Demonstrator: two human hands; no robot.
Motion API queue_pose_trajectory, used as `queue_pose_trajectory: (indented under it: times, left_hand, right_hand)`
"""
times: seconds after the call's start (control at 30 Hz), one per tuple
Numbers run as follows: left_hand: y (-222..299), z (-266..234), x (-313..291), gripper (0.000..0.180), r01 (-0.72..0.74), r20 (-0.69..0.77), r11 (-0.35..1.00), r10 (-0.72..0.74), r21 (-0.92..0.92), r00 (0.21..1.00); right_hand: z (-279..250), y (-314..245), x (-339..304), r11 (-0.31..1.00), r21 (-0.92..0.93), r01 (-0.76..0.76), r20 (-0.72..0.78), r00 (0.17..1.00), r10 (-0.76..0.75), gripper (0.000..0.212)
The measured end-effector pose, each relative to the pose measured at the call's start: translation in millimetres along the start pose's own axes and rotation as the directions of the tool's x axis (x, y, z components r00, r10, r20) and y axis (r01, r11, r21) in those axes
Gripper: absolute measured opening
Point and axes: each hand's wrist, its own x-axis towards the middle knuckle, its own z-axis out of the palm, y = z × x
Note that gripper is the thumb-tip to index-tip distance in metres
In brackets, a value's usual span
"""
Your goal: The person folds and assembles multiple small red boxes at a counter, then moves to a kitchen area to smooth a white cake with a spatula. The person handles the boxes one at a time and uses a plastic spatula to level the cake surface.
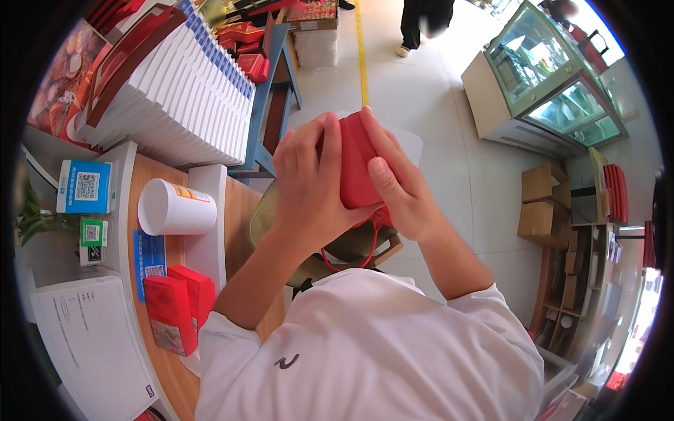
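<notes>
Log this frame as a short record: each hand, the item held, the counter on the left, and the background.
Left hand: on the box's left side
Right hand: on the box's right side, thumb across the near face
Held item: red box
Counter: white tub, two smaller red boxes
Background: glass display case, person in dark trousers
</notes>
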Motion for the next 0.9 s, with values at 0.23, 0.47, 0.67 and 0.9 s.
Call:
queue_pose_trajectory:
  times: [0.23, 0.47, 0.67, 0.9]
  left_hand:
    - [1, 3, -4, 0.106, -0.012, -0.007, 1.000, 0.012, 0.021, 1.000]
    - [7, 1, -7, 0.102, -0.005, 0.013, 0.999, 0.005, 0.034, 1.000]
    - [5, -14, -8, 0.096, -0.030, 0.096, 0.999, 0.026, 0.044, 0.995]
    - [2, -10, -11, 0.081, -0.001, 0.190, 0.996, 0.017, -0.084, 0.982]
  right_hand:
    - [7, 5, -4, 0.998, 0.041, -0.043, -0.078, 0.996, 0.046, 0.045]
    - [10, 5, -6, 0.985, 0.107, -0.132, -0.133, 0.980, 0.146, 0.044]
    - [10, 23, -4, 0.987, 0.043, -0.152, -0.069, 0.986, 0.155, 0.046]
    - [7, 24, -17, 0.958, -0.024, -0.285, -0.096, 0.955, 0.281, 0.048]
